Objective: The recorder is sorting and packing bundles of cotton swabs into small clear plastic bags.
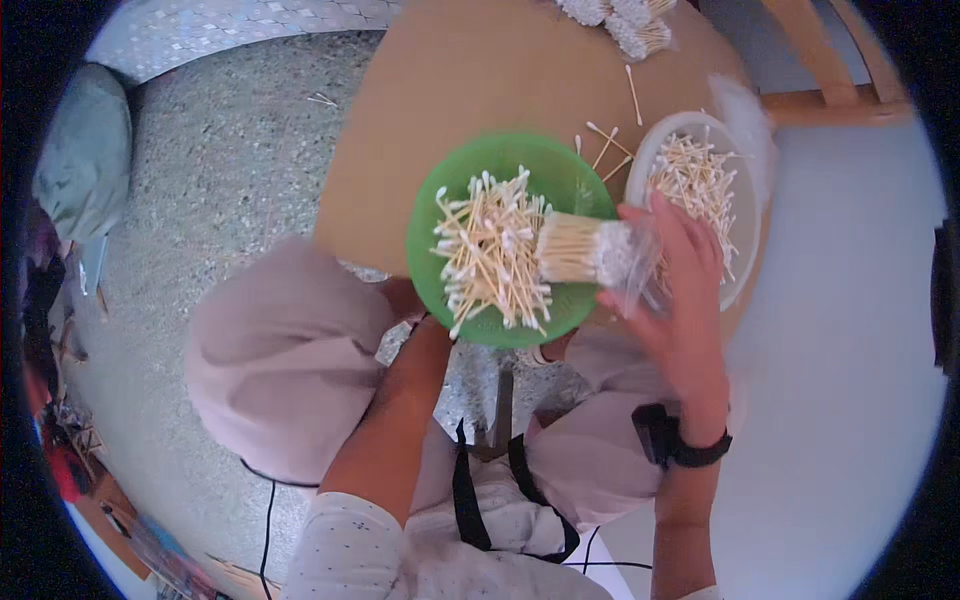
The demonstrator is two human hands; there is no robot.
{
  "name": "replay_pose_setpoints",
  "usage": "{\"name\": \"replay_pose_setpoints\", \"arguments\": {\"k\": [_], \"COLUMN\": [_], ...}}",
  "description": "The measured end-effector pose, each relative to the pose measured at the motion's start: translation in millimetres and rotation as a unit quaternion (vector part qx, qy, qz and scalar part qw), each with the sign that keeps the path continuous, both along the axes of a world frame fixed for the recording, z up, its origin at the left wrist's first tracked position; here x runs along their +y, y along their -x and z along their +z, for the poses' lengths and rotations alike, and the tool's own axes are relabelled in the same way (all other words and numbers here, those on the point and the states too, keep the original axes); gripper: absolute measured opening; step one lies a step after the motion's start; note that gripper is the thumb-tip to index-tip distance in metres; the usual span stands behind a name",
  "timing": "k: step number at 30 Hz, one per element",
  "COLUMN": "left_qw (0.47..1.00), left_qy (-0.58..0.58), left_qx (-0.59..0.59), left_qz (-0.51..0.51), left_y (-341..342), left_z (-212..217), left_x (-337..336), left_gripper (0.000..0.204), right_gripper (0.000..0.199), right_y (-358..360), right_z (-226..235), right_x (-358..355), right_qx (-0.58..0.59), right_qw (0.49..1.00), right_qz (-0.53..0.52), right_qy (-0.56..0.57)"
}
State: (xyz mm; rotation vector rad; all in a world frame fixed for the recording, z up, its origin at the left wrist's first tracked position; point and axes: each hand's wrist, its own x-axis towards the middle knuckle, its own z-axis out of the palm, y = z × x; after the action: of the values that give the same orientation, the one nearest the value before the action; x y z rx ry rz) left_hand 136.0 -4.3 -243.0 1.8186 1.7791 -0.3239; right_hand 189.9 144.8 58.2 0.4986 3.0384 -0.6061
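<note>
A green bowl [440, 185] holds a loose pile of cotton swabs [495, 250]. My left forearm [400, 390] reaches up to the bowl's near edge, and the bowl hides my left fingers. At the bowl's right side, my right hand [680, 290] is closed round a clear plastic bag of cotton swabs [575, 248]. The bag lies sideways over the bowl, its packed swabs against the loose pile. Just beyond my right hand, a white oval bowl [640, 165] carries more loose swabs, partly covered by my fingers.
Both bowls are at a brown rounded table [460, 80]. Several loose swabs [605, 145] lie between them, and filled swab bags [630, 25] sit at the far edge. Clear plastic [745, 125] rests by the white bowl. A wooden frame [840, 95] stands far right.
</note>
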Motion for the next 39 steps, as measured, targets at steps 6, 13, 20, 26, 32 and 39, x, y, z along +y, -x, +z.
{"name": "replay_pose_setpoints", "arguments": {"k": [6, 13, 20, 26, 32, 39], "left_qw": [0.997, 0.987, 0.973, 0.958, 0.938, 0.9], "left_qy": [-0.025, -0.028, -0.021, -0.025, -0.028, -0.022], "left_qx": [-0.057, -0.11, -0.137, -0.145, -0.146, -0.131], "left_qz": [0.048, 0.113, 0.183, 0.246, 0.313, 0.415], "left_y": [-3.8, -25.3, -45.4, -56.7, -68.9, -73.9], "left_z": [-31.2, -54.4, -57.2, -49.3, -38.6, -47.5], "left_x": [27.1, 40.1, 35.6, 33.7, 33.2, 21.4], "left_gripper": [0.034, 0.035, 0.037, 0.038, 0.039, 0.041], "right_gripper": [0.085, 0.083, 0.047, 0.044, 0.048, 0.046], "right_y": [-9.6, -18.5, -7.2, -7.8, -4.6, -7.9], "right_z": [5.8, 21.5, 33.5, 32.0, 25.5, 17.7], "right_x": [-7.5, -21.3, -23.0, -20.3, -7.9, -11.2], "right_qx": [-0.005, 0.002, -0.02, 0.004, -0.006, 0.019], "right_qw": [1.0, 0.998, 0.999, 1.0, 1.0, 1.0], "right_qz": [-0.001, -0.05, -0.048, -0.031, -0.019, 0.001], "right_qy": [0.027, 0.043, -0.008, -0.002, 0.007, 0.016]}}
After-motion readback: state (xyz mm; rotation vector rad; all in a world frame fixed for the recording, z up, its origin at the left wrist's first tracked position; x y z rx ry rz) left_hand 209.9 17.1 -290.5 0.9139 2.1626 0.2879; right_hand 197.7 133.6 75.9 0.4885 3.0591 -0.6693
